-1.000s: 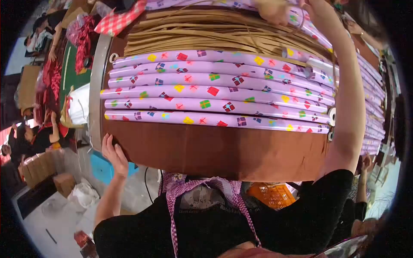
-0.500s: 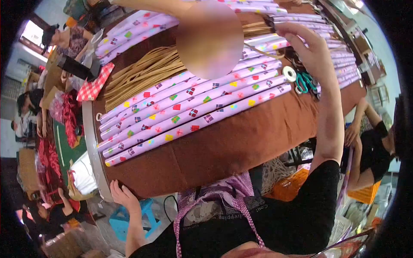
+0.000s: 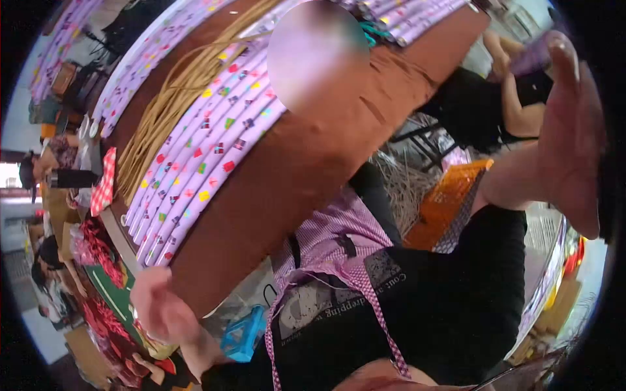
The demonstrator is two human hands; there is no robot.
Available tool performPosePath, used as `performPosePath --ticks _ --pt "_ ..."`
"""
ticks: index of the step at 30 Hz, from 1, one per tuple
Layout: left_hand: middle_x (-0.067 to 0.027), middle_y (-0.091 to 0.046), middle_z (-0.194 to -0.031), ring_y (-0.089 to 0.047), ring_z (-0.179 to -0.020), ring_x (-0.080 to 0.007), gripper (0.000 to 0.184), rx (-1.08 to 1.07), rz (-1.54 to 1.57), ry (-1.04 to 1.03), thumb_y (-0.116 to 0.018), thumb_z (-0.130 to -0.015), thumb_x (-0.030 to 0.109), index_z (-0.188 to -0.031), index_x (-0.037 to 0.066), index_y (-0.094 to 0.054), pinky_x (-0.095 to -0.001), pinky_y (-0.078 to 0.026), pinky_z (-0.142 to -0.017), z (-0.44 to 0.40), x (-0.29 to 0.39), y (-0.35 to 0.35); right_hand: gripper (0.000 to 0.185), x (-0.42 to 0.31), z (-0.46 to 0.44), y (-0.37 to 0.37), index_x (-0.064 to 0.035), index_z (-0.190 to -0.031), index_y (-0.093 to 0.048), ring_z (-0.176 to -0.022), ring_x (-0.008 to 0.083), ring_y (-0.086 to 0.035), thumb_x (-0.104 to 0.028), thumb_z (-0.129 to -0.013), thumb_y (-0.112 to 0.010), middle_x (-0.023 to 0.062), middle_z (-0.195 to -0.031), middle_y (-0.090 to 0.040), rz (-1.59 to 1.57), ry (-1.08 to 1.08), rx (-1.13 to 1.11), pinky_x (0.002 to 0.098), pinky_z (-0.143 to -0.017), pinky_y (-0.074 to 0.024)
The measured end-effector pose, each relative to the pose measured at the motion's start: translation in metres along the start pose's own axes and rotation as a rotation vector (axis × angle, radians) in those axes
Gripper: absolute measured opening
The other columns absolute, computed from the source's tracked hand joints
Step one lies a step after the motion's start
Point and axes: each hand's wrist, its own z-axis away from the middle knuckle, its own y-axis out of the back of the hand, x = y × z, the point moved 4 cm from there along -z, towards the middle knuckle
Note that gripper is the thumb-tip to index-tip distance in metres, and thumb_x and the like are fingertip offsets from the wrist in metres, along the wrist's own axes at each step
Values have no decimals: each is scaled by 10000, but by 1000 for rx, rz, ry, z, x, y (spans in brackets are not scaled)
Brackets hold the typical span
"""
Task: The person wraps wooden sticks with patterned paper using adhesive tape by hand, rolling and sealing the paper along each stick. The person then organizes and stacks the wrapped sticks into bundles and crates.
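My right hand [image 3: 574,143] reaches out at the far right with its fingers stretched, and motion blurs it. Beside its fingertips is the blurred end of a purple roll [image 3: 530,57], close to a co-worker's hand [image 3: 497,58]; contact with my fingers cannot be made out. My left hand [image 3: 163,306], also blurred, is at the table's near left corner with loosely bent fingers and nothing visible in them. Several lilac gift-print rolls of wrapping paper [image 3: 218,153] lie side by side on the brown cloth [image 3: 261,195]. Long tan strips [image 3: 156,130] lie behind them.
More rolls lie at the far side [image 3: 163,45] and far right [image 3: 404,19]. Teal-handled scissors [image 3: 372,34] show partly beside a blurred circle. A red checked cloth [image 3: 104,186] hangs at the left end. Below are a blue stool [image 3: 244,335] and an orange crate [image 3: 450,202].
My right hand has swung from above the table out to the far right, toward the co-worker. The view has turned, so the table slants more steeply. My left hand stays near the corner.
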Motion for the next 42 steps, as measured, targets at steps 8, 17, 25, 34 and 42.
performPosePath --ticks 8,17,25,34,42 --pt "-43 -658 -935 -587 -768 -82 489 -618 355 -204 -783 -767 204 -1182 29 -591 -168 -497 -747 -42 89 -31 288 -96 156 240 -27 -1033 -695 -894 218 -556 -234 -863 -589 72 -1016 -662 -22 -39 312 516 -974 -336" --pt "-130 -606 -628 -607 -598 -212 221 -470 1315 -477 -566 -678 -126 -671 50 -431 -263 -434 -514 -48 96 -140 393 -124 233 162 73 -1282 -555 -924 283 -679 -138 -954 -602 164 -1105 -670 373 -166 672 387 -849 -550" --pt "-69 -567 -725 -519 -670 -209 431 -746 474 -341 -443 -936 411 -850 11 -576 -328 -417 -617 -37 17 -166 311 -147 552 192 -2 -1148 -682 -862 158 -677 -193 -908 -637 79 -964 -710 850 -1160 1252 297 -744 -554" --pt "-124 -563 -800 -542 -778 -237 331 -561 379 -36 -489 -959 266 -954 -51 -584 -389 -463 -789 -22 41 -214 236 -111 734 64 -55 -1046 -696 -933 294 -679 -95 -819 -648 126 -964 -714 1396 -1584 845 376 -840 -525" --pt "-175 -614 -881 -556 -739 -234 372 -615 611 -26 -493 -990 115 -1307 -78 -508 -403 -499 -721 -5 51 -222 418 -41 735 80 -100 -1226 -565 -1070 346 -586 -44 -813 -589 113 -1213 -602 1532 -1425 187 471 -917 -460"
